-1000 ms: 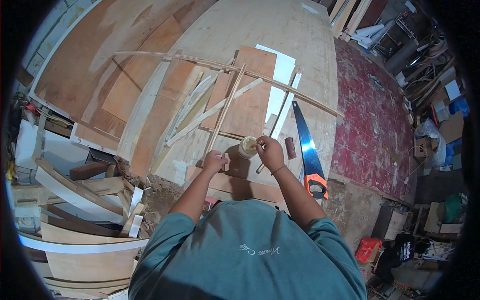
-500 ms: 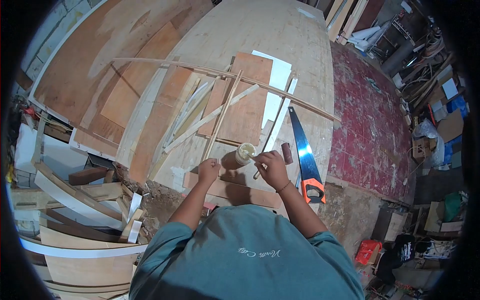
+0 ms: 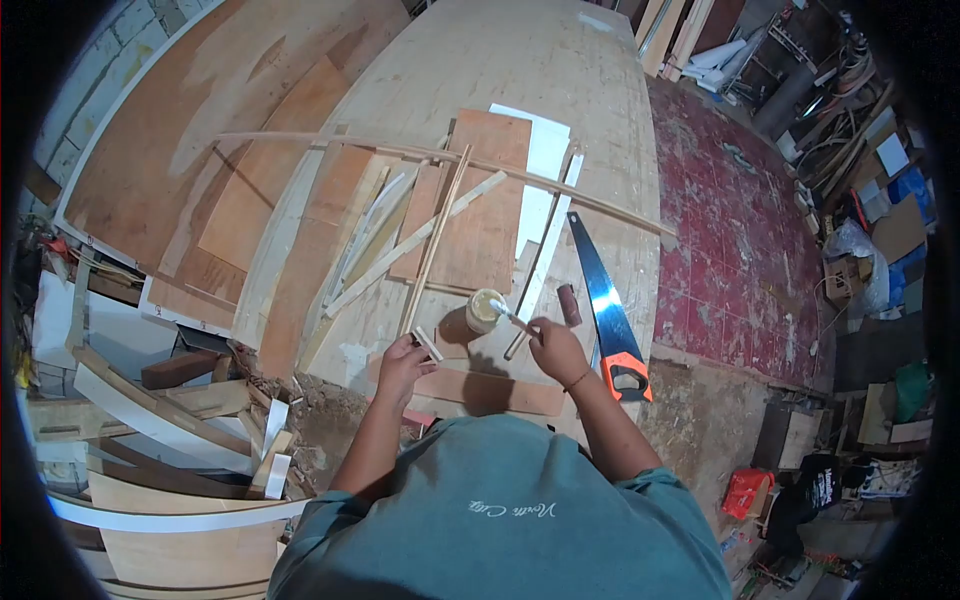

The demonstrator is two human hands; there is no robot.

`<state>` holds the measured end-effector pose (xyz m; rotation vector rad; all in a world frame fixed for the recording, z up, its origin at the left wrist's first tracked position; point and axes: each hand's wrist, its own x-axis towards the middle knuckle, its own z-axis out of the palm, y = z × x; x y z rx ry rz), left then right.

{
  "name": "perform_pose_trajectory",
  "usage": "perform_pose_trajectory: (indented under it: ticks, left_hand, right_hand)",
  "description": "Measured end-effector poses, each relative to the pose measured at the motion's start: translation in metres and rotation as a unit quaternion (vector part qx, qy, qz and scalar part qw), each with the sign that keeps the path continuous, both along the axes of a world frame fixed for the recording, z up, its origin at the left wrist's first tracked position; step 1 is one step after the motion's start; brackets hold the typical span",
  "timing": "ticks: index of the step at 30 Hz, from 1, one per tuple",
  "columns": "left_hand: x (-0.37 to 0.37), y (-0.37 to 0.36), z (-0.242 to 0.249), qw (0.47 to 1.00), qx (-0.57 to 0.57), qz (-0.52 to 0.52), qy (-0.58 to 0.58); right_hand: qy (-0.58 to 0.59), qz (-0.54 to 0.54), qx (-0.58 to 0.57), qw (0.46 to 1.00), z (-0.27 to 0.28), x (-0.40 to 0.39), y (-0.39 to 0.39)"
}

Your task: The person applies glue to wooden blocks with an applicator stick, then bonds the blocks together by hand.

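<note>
My left hand (image 3: 402, 368) is closed on a small wooden piece (image 3: 428, 345) with pale edges, held near the front of the worktable. My right hand (image 3: 558, 352) grips a thin brush (image 3: 519, 322) whose whitish tip points at the jar's rim. The open jar (image 3: 484, 313), with pale cream-coloured stuff inside, stands between my hands. A dark reddish-brown cylinder (image 3: 569, 305) lies to the right of the jar. Further right rests a handsaw (image 3: 602, 300) with an orange and black handle.
Thin wooden strips (image 3: 438, 235) lie across a brown board (image 3: 485, 215) beyond the jar. One long strip (image 3: 590, 200) reaches past the table's right edge. A flat plank (image 3: 500, 390) lies along the front edge. Offcuts (image 3: 170, 400) are piled on the left.
My left hand has turned and moved slightly down and left, bringing the small wooden piece into sight. My right hand has drawn back right from the jar, so the brush's whitish tip shows.
</note>
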<state>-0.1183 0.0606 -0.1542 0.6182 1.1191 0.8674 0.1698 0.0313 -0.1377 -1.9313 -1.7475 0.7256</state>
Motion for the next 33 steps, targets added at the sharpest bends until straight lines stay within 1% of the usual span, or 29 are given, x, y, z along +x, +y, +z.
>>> perform_pose_trajectory:
  ticks: [1, 2, 3, 5, 6, 8, 9, 10, 12, 13, 15, 17, 19, 20, 22, 23, 26, 28, 32, 33]
  left_hand:
    - [0.001, 0.0, 0.008, 1.0, 0.006, -0.001, -0.01]
    - [0.003, 0.003, 0.014, 1.0, 0.014, -0.001, -0.02]
    - [0.003, 0.005, 0.018, 0.999, 0.023, 0.001, -0.024]
    - [-0.001, 0.008, 0.024, 0.999, 0.016, 0.012, -0.041]
    - [-0.002, 0.01, 0.031, 0.999, 0.015, 0.014, -0.041]
    - [-0.002, 0.017, 0.048, 0.998, 0.035, 0.013, -0.048]
    - [-0.002, 0.017, 0.055, 0.997, 0.048, 0.01, -0.055]
    - [-0.002, 0.018, 0.061, 0.997, 0.051, 0.014, -0.053]
    - [0.0, 0.025, 0.075, 0.991, 0.099, 0.001, -0.093]
    - [0.002, 0.026, 0.085, 0.99, 0.103, 0.003, -0.091]
    - [0.01, 0.029, 0.108, 0.986, 0.118, -0.011, -0.118]
    - [0.015, 0.03, 0.126, 0.988, 0.098, -0.02, -0.12]
    - [0.018, 0.03, 0.141, 0.975, 0.099, -0.094, -0.173]
    - [0.022, 0.028, 0.148, 0.976, 0.097, -0.097, -0.172]
    - [0.032, 0.023, 0.162, 0.955, 0.123, -0.13, -0.238]
    - [0.037, 0.02, 0.166, 0.955, 0.121, -0.132, -0.237]
    - [0.044, 0.01, 0.175, 0.952, 0.135, -0.119, -0.247]
    - [0.044, 0.007, 0.181, 0.941, 0.141, -0.142, -0.274]
    - [0.046, 0.0, 0.191, 0.942, 0.155, -0.137, -0.263]
    - [0.049, -0.002, 0.197, 0.95, 0.149, -0.126, -0.244]
  right_hand:
    - [-0.004, 0.004, 0.009, 1.0, -0.002, 0.0, 0.001]
    - [0.021, -0.004, -0.016, 1.0, -0.004, 0.0, 0.001]
    - [0.015, -0.015, -0.026, 0.999, 0.004, -0.004, -0.001]
    - [0.037, -0.047, -0.016, 0.998, -0.005, -0.006, -0.004]
    - [0.036, -0.044, -0.011, 0.998, -0.005, -0.006, -0.007]
    - [0.108, -0.06, 0.028, 0.992, -0.001, -0.007, -0.011]
    - [0.11, -0.055, 0.031, 0.992, 0.007, -0.008, -0.013]
    - [0.167, -0.056, 0.032, 0.984, 0.018, -0.01, -0.016]
    - [0.26, -0.05, 0.027, 0.964, 0.034, -0.009, -0.019]
    - [0.262, -0.047, 0.03, 0.964, 0.047, -0.012, -0.02]
    - [0.328, -0.031, 0.065, 0.942, 0.076, -0.014, -0.026]
    - [0.336, -0.018, 0.085, 0.938, 0.102, -0.015, -0.034]
    - [0.352, 0.001, 0.112, 0.929, 0.133, -0.016, -0.039]
    - [0.376, 0.001, 0.14, 0.916, 0.142, -0.018, -0.042]
    - [0.365, 0.009, 0.153, 0.918, 0.149, -0.013, -0.049]
    - [0.351, 0.02, 0.166, 0.921, 0.152, -0.011, -0.052]
    - [0.32, 0.001, 0.176, 0.931, 0.168, -0.01, -0.065]
    - [0.308, -0.003, 0.182, 0.934, 0.173, -0.008, -0.07]
    - [0.309, -0.011, 0.18, 0.934, 0.178, -0.007, -0.078]
    - [0.313, -0.015, 0.173, 0.934, 0.179, -0.006, -0.079]
